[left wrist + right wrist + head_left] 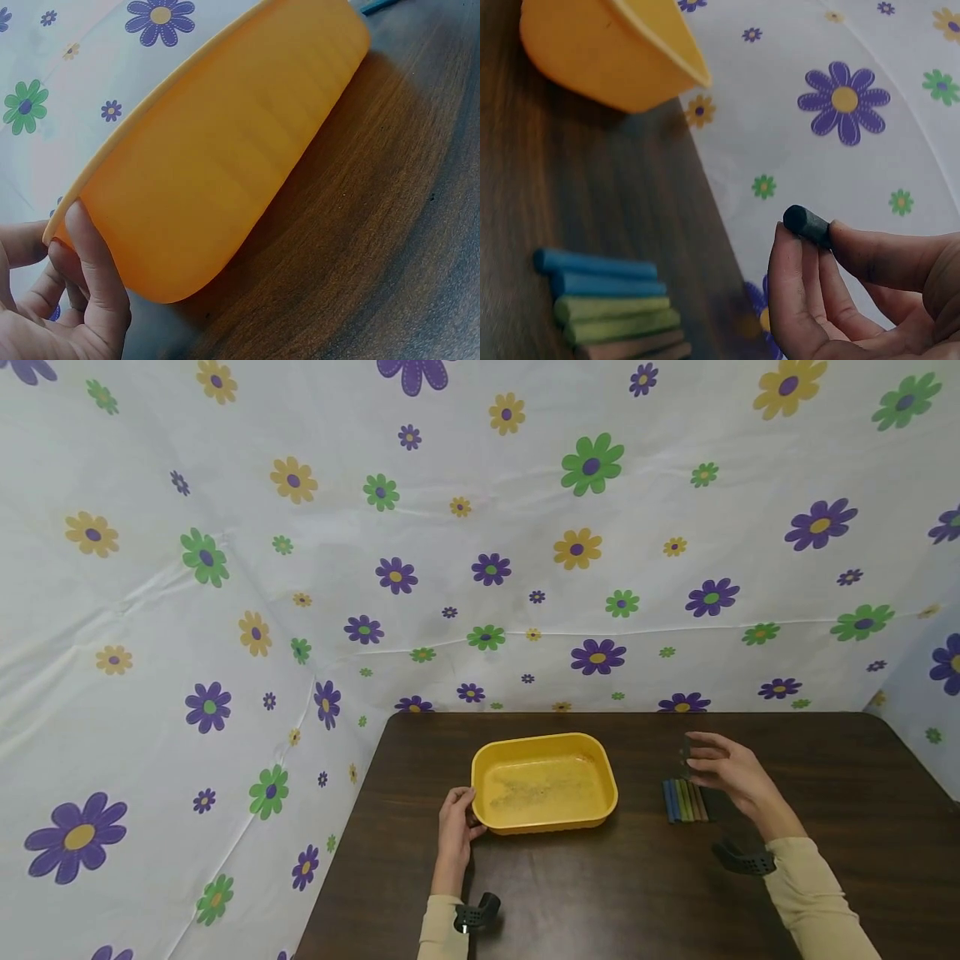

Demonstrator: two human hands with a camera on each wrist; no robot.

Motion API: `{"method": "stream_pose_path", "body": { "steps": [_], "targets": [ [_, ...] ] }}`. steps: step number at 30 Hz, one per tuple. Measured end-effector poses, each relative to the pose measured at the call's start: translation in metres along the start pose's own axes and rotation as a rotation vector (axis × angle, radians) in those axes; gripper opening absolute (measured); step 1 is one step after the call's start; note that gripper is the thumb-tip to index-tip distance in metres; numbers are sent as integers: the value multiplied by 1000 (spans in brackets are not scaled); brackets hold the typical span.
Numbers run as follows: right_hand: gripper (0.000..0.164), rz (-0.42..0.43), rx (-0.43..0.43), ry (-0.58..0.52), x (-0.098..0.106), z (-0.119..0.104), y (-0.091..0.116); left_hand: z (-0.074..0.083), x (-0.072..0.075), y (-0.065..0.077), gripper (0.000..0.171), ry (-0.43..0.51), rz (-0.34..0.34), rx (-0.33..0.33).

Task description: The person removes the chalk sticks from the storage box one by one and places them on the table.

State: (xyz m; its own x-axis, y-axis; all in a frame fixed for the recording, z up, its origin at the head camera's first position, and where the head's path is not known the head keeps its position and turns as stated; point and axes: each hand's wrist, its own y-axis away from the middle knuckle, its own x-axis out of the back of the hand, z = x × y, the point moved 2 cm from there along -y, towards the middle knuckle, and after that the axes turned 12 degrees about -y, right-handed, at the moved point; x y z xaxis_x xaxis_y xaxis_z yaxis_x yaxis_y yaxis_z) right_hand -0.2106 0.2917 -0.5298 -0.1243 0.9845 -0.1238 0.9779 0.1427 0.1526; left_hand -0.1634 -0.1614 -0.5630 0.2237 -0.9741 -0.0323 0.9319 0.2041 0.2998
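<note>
A yellow plastic tub [546,787] sits on the dark wooden table. My left hand [454,828] holds it at its near left corner; in the left wrist view the thumb and fingers pinch the rim [112,144]. My right hand [733,775] is raised to the right of the tub. Between its thumb and fingertips it pinches a dark chalk stick [808,225], held clear of the table. Just below that hand lies a tidy row of chalk sticks [684,800]: blue ones [604,274], green ones [619,316] and brown ones [634,345], side by side.
The wooden table [570,893] ends at the back against a white cloth [465,593] printed with flowers, which also hangs along the left side. Black straps with cameras [476,914] are worn on both wrists.
</note>
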Motion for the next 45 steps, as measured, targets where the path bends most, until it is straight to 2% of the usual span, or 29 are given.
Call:
{"method": "stream_pose_path", "body": {
  "steps": [6, 10, 15, 20, 24, 26, 33, 36, 39, 41, 45],
  "targets": [
    [59, 29, -7, 64, 14, 8, 10, -17, 0, -13, 31, -4, 27, 2],
    [59, 60, -14, 171, 22, 15, 15, -22, 0, -15, 30, -15, 55, -7],
    [55, 87, -24, 269, 30, 26, 18, -21, 1, -15, 27, -28, 69, -18],
    [54, 92, -29, 304, 36, 38, 20, -17, 1, -14, 28, -21, 49, -24],
    [54, 94, -22, 319, 38, 45, 22, -17, 0, -14, 30, -30, 69, -34],
    [53, 100, -3, 350, 37, 47, 22, -21, -1, -17, 30, -36, 93, -41],
    [46, 167, 97, 549, 26, 52, 16, -14, -2, -19, 28, -83, 131, -62],
    [43, 200, 139, 594, 20, 53, 11, -10, -1, -19, 32, -134, 144, -81],
    [41, 228, 182, 630, 16, 54, 11, -7, -1, -19, 30, -233, 179, -126],
    [39, 240, 204, 642, 14, 56, 12, -5, -2, -18, 28, -337, 230, -195],
    [37, 290, 246, 666, 8, 62, 19, 1, -5, -12, 32, -582, 326, -395]
  ]
}}
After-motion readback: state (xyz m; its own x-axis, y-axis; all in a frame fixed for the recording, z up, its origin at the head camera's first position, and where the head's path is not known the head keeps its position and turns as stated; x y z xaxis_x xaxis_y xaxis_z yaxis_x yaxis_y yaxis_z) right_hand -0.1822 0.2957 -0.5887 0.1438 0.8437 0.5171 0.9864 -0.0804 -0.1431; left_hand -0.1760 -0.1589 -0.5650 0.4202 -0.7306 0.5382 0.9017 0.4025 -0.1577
